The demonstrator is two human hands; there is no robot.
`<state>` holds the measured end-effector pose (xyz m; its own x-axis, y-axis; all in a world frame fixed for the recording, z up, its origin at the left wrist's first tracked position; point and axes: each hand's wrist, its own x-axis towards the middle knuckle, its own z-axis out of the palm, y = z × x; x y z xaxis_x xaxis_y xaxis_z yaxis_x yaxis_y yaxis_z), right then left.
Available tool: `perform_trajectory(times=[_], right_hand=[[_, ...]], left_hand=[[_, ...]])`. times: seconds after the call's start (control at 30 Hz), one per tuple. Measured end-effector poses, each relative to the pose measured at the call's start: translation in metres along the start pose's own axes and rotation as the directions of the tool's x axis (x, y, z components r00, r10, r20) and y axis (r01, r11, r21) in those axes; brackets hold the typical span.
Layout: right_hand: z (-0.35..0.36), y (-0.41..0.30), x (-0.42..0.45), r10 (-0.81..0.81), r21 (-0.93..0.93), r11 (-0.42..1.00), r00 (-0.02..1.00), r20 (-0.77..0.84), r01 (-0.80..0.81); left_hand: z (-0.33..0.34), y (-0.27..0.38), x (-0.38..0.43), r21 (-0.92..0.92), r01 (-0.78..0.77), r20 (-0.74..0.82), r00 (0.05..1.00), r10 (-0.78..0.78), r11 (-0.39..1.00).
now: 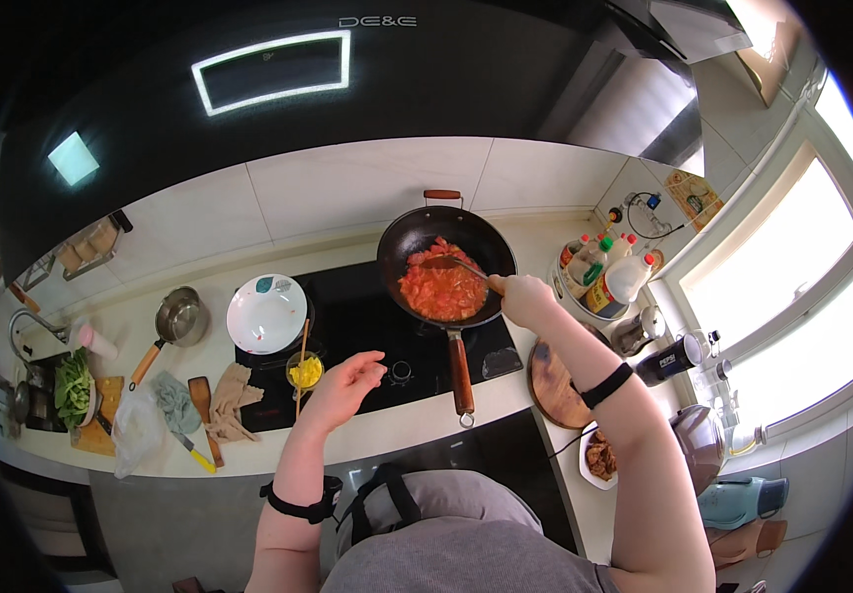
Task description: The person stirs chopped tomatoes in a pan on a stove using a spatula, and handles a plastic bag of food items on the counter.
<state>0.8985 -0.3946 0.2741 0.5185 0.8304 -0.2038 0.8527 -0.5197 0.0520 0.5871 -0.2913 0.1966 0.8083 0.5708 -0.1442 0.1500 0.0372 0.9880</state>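
A dark wok (pixel 413 236) stands on the black glass cooktop (pixel 360 296), its wooden handle (pixel 460 374) towards me. Chopped tomatoes (pixel 441 293) in red juice lie inside it. My right hand (pixel 526 300) grips the handle of a spatula (pixel 439 262), whose blade rests among the tomatoes. My left hand (pixel 345 389) hovers over the cooktop's front edge, fingers loosely apart and holding nothing. Just beside it sits a small bowl with yellow food, perhaps egg (pixel 308 370), with chopsticks (pixel 304 341) across it. Behind that stands a white bowl (pixel 267 319) with a leaf pattern.
At left are a saucepan (pixel 182 317), cloths (pixel 232 404), a wooden turner (pixel 202 408), a yellow-handled knife (pixel 197 454) and leafy greens (pixel 73 393). Bottles (pixel 593 270), a round board (pixel 556 378) and a dish of browned food (pixel 601 456) stand at right. A range hood (pixel 434 81) overhangs.
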Motion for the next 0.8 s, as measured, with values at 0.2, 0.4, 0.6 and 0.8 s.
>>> perform_trajectory(times=[0.2,0.4,0.6,0.8], right_hand=[[0.015,-0.017,0.007,-0.054,-0.115,0.991,0.995,0.086,0.063],[0.039,0.012,0.009,-0.127,-0.085,0.988,0.992,-0.004,0.126],[0.019,0.028,-0.009,-0.099,-0.094,0.992,0.986,-0.132,0.087],[0.022,0.018,-0.012,-0.064,-0.086,0.995,0.997,-0.05,0.06]], left_hand=[[-0.001,-0.001,0.005,-0.001,-0.01,0.008,1.0,0.01,1.0],[0.002,-0.002,0.005,0.0,-0.005,0.012,1.0,0.005,1.0],[-0.007,0.001,0.005,0.018,-0.037,-0.024,0.999,0.038,0.999],[0.002,0.004,0.011,0.049,-0.006,0.035,0.999,0.004,0.999]])
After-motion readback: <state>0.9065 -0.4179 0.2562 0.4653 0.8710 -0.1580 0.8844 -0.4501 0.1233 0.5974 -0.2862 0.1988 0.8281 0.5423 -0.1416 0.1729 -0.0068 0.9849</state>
